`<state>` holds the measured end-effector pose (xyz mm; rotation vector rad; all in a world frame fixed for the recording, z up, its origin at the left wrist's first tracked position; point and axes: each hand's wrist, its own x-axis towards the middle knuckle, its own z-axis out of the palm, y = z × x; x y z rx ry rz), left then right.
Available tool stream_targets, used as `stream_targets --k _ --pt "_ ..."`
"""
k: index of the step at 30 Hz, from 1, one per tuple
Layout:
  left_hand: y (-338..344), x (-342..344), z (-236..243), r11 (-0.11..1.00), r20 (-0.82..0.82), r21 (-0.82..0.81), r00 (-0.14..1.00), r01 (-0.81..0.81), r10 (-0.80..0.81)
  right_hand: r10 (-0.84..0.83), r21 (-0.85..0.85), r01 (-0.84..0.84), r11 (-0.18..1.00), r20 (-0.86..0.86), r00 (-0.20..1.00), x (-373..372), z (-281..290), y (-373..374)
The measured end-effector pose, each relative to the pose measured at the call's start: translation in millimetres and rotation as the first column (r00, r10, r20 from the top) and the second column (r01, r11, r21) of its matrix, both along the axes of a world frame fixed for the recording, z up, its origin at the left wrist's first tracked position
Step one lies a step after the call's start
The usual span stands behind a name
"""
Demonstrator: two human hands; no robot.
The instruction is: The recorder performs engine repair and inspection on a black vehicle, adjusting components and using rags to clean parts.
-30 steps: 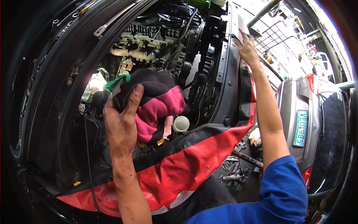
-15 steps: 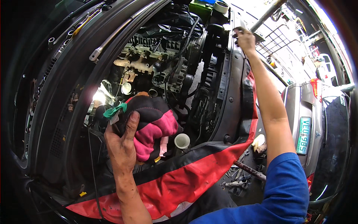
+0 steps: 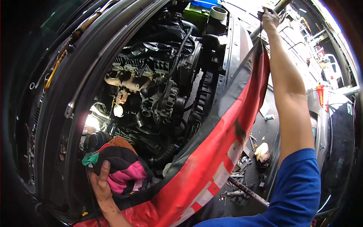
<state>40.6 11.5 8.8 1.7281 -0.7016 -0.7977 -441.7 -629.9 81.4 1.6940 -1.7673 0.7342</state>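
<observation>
My left hand (image 3: 101,183) grips a bundle of rags (image 3: 130,172), black and pink with some orange, at the near left of the open engine bay. A green scrap of cloth (image 3: 90,159) sticks out beside my thumb. Up at the top right, my right hand (image 3: 270,19) is closed on a thin dark cord at the corner of a red and black fender cover (image 3: 223,132). The cover stretches from that corner down across the near edge of the bay, partly lifted. Behind it lies the engine (image 3: 151,87), its ports and manifold exposed.
A roll of tape (image 3: 218,13) stands by a green box (image 3: 196,15) at the far end. A long metal bar (image 3: 81,89) rests along the left side. Tools and parts (image 3: 238,193) litter the floor at right, near a jointed metal pole (image 3: 247,191). Another car (image 3: 321,113) stands beyond.
My right hand has risen up and right, pulling the cover's corner off the car's front edge. My left hand and the rags have shifted down and left in view. The view itself has moved.
</observation>
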Motion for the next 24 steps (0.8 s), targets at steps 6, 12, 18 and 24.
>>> stream_targets --k 6,12,18,24 --pt "-7 6 -30 0.997 -0.1 0.052 0.993 -0.063 0.067 -0.036 0.352 -0.121 0.928 0.408 0.912 76 -81 16" --pt "-7 -6 -42 0.993 -0.068 0.074 0.994 0.09 -0.085 0.137 0.308 -0.249 0.918 0.342 0.93 92 -132 32" --pt "-10 5 -68 0.996 -0.233 0.072 0.971 0.06 -0.042 0.259 0.245 -0.439 0.864 0.53 0.807 84 -131 25" --pt "-8 1 -87 0.986 -0.317 0.154 0.948 0.061 -0.009 0.294 0.036 -0.518 0.855 0.788 0.54 64 -145 8"
